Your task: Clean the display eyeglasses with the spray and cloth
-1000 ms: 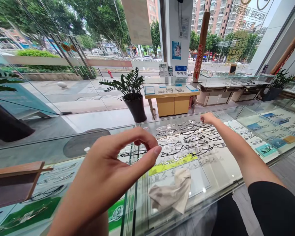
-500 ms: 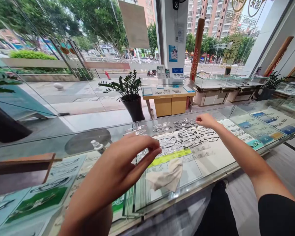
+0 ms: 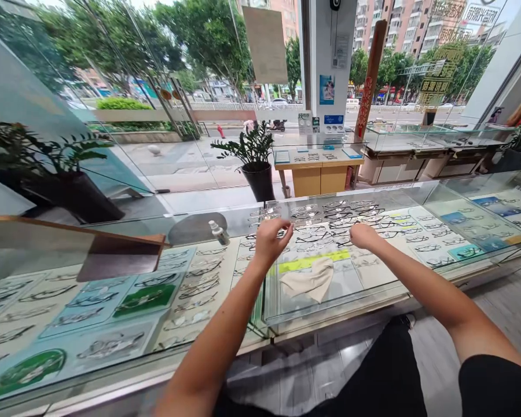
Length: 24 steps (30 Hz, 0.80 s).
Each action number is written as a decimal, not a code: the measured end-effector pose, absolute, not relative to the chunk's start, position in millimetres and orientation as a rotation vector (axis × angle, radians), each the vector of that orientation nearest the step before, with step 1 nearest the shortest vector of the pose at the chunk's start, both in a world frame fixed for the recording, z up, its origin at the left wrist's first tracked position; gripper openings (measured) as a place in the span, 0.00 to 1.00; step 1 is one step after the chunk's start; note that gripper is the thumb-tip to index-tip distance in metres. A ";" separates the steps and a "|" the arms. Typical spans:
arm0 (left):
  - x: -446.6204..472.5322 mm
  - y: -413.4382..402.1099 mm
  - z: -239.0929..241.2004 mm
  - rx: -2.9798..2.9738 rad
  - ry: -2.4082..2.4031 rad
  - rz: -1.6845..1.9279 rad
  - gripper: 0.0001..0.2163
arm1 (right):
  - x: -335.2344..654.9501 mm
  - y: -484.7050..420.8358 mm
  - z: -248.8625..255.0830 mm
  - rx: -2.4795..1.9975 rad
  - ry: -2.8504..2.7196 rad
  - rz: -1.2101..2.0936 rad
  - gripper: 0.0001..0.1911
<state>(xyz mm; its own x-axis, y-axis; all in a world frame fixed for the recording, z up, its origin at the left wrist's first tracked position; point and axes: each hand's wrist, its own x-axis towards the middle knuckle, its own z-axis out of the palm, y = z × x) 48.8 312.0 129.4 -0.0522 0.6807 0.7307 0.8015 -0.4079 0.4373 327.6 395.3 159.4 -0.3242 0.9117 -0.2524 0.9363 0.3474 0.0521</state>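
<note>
Both my arms reach forward over a glass display counter (image 3: pixel 373 301). My left hand (image 3: pixel 271 237) hovers at the near left end of several rows of eyeglass frames (image 3: pixel 330 220), fingers curled downward and thumb close to them. My right hand (image 3: pixel 362 234) is at the right side of the same rows, knuckles up and fingers folded under. Whether either hand holds a frame is hidden. A crumpled beige cloth (image 3: pixel 308 281) lies on the glass between my forearms, just below a yellow-green strip (image 3: pixel 312 260).
A small spray bottle (image 3: pixel 219 231) stands on the counter left of my left hand. A wooden board (image 3: pixel 113 255) juts in from the left. More eyeglasses lie in the cases to left and right. Beyond the counter are a potted plant (image 3: pixel 258 168) and glass shopfront.
My left hand has moved from close to the camera out to the eyeglass rows. My right hand has drawn back toward me and left. The view has pulled back and tilted.
</note>
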 end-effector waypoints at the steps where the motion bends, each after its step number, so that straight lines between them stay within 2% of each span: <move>1: 47.3 312.8 122.6 -2.001 -1.659 -1.493 0.12 | 325.5 395.3 159.0 1.671 2.361 -0.145 0.15; 7: 41.7 313.4 104.1 -1.944 -1.715 -1.585 0.08 | 329.9 387.9 179.1 1.609 2.329 -0.210 0.11; 10: 40.8 316.3 101.9 -1.944 -1.825 -1.660 0.09 | 336.7 377.0 202.3 1.562 2.360 -0.240 0.13; 14: 40.4 319.7 101.2 -1.907 -1.961 -1.838 0.10 | 327.0 360.1 221.0 1.587 2.780 -0.165 0.15; 16: 39.8 319.5 101.7 -1.872 -1.986 -1.946 0.10 | 310.1 356.2 216.8 1.600 3.113 -0.202 0.18; 19: 38.5 317.6 103.5 -1.842 -1.970 -2.119 0.11 | 275.1 360.3 194.6 1.478 3.492 -0.435 0.19; 24: 36.4 315.0 105.5 -1.940 -1.920 -2.177 0.16 | 230.3 375.3 146.5 1.224 3.751 -0.801 0.19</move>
<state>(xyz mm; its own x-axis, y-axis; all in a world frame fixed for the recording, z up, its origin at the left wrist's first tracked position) 36.4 315.0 105.5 -0.3407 0.8062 0.4838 0.3790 -0.3531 0.8554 230.3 375.3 146.5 -0.4827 0.6167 0.6219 0.3087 0.7843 -0.5381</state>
